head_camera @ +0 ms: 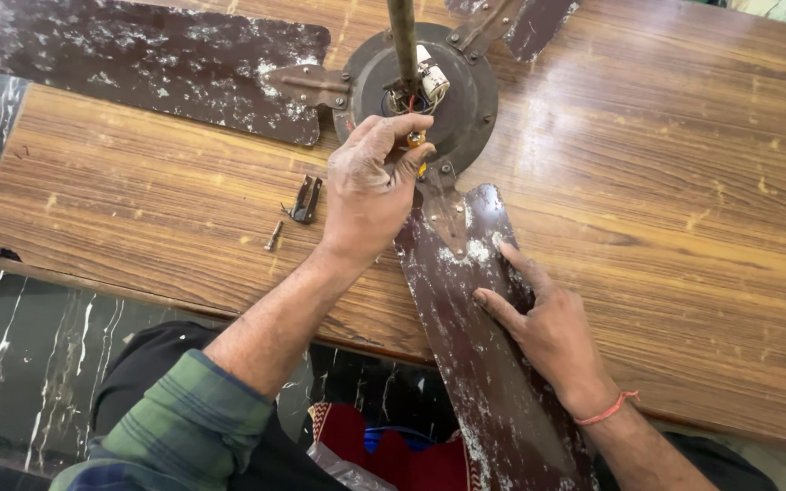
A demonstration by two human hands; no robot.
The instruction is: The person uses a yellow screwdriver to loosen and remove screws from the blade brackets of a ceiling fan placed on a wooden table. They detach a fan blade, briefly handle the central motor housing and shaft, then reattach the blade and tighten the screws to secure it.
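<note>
A worn brown ceiling fan lies on a wooden table (666, 182); its round motor hub (466, 100) carries a rod (402, 41) and exposed wires. My left hand (370, 186) is shut on a screwdriver with a yellow handle (418, 141), its tip at the hub's near edge. My right hand (539, 318) presses flat on the near fan blade (466, 345), fingers spread, holding nothing. A second blade (156, 59) reaches left, and a third (525, 23) shows at the top.
A small black metal clip (305, 200) and a loose screw (273, 236) lie on the table left of my left hand. The table's near edge runs above a dark marble floor (29, 364). Red cloth (393, 450) sits below the blade.
</note>
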